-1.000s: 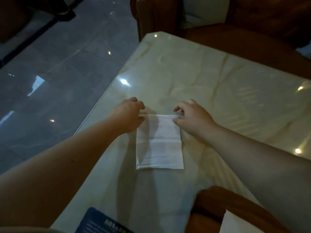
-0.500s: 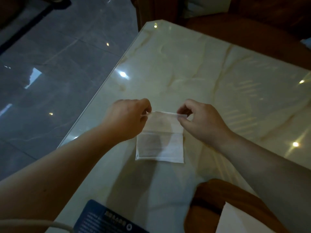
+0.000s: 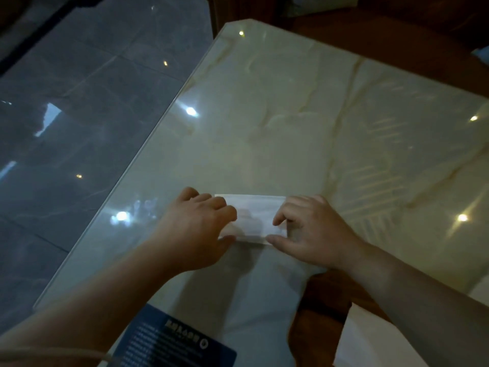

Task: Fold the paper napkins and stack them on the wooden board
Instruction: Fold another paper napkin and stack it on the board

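A white paper napkin (image 3: 252,213) lies folded in half on the pale marble table (image 3: 291,115), forming a wide short rectangle. My left hand (image 3: 197,229) covers its left end, thumb at the near edge. My right hand (image 3: 309,229) pinches the right end between thumb and fingers at the near corner. The wooden board (image 3: 324,303) shows at the bottom right, partly under my right forearm. A white folded napkin (image 3: 370,343) rests on it.
A dark blue packet (image 3: 174,343) with white print lies at the table's near edge. The table's left edge (image 3: 148,152) runs diagonally, with glossy grey floor (image 3: 66,115) beyond. Brown wooden furniture (image 3: 370,22) stands behind the far edge.
Both hands lifted the napkin's far edge and brought it over toward me. The napkin went from a tall rectangle to a folded one half as deep, with both hands now at its near edge.
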`<act>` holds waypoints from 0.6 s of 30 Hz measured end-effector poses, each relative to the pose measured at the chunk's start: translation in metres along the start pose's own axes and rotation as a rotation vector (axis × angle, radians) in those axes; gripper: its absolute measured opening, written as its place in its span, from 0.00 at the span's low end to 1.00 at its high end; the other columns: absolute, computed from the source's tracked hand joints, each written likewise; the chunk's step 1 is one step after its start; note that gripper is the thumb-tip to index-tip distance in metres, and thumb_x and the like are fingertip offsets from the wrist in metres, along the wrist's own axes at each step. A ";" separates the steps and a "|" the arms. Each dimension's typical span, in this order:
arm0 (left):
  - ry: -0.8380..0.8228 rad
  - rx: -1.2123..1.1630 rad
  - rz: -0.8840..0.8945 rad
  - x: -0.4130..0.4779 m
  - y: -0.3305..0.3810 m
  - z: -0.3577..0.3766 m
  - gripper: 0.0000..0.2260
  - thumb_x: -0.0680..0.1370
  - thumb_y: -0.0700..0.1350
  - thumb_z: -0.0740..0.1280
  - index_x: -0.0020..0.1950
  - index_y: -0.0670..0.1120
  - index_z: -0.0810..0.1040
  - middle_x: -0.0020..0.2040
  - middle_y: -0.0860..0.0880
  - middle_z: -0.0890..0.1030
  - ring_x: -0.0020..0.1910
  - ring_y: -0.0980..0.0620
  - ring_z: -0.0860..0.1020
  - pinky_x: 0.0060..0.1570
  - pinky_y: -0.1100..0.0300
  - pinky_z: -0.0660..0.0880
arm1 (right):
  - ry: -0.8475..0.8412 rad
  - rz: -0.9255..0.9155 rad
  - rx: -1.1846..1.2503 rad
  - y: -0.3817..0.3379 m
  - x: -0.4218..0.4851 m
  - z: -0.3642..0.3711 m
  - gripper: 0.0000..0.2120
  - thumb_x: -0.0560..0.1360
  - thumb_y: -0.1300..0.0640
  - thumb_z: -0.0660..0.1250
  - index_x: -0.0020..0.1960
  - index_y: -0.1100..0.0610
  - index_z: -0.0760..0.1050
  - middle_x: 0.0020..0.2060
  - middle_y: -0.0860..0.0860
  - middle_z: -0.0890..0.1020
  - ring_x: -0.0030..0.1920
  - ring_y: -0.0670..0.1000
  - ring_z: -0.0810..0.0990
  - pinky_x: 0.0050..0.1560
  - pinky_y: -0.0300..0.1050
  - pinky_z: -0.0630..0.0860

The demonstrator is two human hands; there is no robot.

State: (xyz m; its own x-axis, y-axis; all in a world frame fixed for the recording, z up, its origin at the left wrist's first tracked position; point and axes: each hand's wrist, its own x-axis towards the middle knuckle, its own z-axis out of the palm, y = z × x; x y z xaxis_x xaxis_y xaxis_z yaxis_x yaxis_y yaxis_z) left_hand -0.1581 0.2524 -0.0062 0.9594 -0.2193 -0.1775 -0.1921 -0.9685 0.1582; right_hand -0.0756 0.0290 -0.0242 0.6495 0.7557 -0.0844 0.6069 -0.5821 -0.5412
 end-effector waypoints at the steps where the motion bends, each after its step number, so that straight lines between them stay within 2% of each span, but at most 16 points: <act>1: -0.008 -0.018 -0.018 0.001 -0.001 -0.001 0.15 0.70 0.61 0.62 0.49 0.54 0.77 0.43 0.53 0.81 0.41 0.48 0.79 0.46 0.53 0.72 | 0.007 0.016 0.036 0.002 0.001 0.000 0.12 0.68 0.41 0.68 0.41 0.49 0.76 0.37 0.42 0.77 0.40 0.46 0.78 0.45 0.47 0.72; 3: 0.004 -0.068 -0.070 0.005 -0.005 -0.001 0.17 0.71 0.63 0.59 0.49 0.54 0.77 0.44 0.52 0.82 0.42 0.47 0.80 0.45 0.54 0.72 | 0.068 0.089 0.117 0.005 0.008 -0.001 0.10 0.70 0.44 0.68 0.41 0.50 0.76 0.36 0.44 0.76 0.39 0.47 0.76 0.43 0.46 0.73; 6: 0.042 -0.152 -0.206 0.018 -0.014 0.000 0.13 0.74 0.57 0.62 0.53 0.52 0.77 0.50 0.50 0.81 0.46 0.45 0.80 0.44 0.55 0.73 | 0.139 0.233 0.149 0.012 0.022 -0.003 0.06 0.71 0.51 0.70 0.43 0.52 0.76 0.38 0.47 0.75 0.39 0.47 0.74 0.41 0.44 0.71; 8: 0.029 -0.190 -0.279 0.028 -0.019 0.003 0.13 0.75 0.53 0.63 0.57 0.51 0.76 0.54 0.49 0.79 0.49 0.45 0.79 0.44 0.55 0.74 | 0.100 0.296 0.124 0.015 0.031 -0.003 0.08 0.70 0.52 0.70 0.47 0.53 0.76 0.41 0.48 0.75 0.40 0.48 0.74 0.43 0.43 0.71; 11: -0.004 -0.186 -0.279 0.039 -0.023 0.006 0.14 0.75 0.52 0.64 0.60 0.51 0.74 0.56 0.49 0.77 0.52 0.46 0.77 0.45 0.54 0.75 | -0.002 0.334 0.048 0.014 0.041 -0.002 0.08 0.70 0.50 0.69 0.47 0.51 0.76 0.44 0.49 0.73 0.44 0.51 0.76 0.45 0.46 0.73; 14: -0.017 -0.194 -0.254 0.043 -0.025 0.008 0.14 0.75 0.51 0.65 0.59 0.51 0.74 0.55 0.47 0.75 0.54 0.45 0.75 0.48 0.51 0.76 | -0.057 0.357 0.000 0.010 0.046 -0.001 0.04 0.70 0.50 0.68 0.43 0.50 0.76 0.45 0.50 0.74 0.46 0.54 0.77 0.47 0.49 0.75; 18: -0.007 -0.222 -0.234 0.041 -0.025 0.008 0.08 0.75 0.49 0.65 0.52 0.49 0.77 0.50 0.46 0.75 0.51 0.45 0.74 0.47 0.50 0.75 | -0.039 0.346 0.013 0.008 0.044 -0.001 0.04 0.71 0.51 0.68 0.41 0.51 0.75 0.42 0.49 0.73 0.46 0.53 0.76 0.44 0.47 0.73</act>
State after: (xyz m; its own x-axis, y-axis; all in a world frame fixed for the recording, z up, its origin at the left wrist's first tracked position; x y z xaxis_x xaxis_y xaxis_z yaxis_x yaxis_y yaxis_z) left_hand -0.1159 0.2672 -0.0251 0.9707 0.0045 -0.2404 0.0838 -0.9435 0.3206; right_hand -0.0419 0.0571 -0.0318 0.7976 0.5252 -0.2965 0.3475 -0.8020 -0.4858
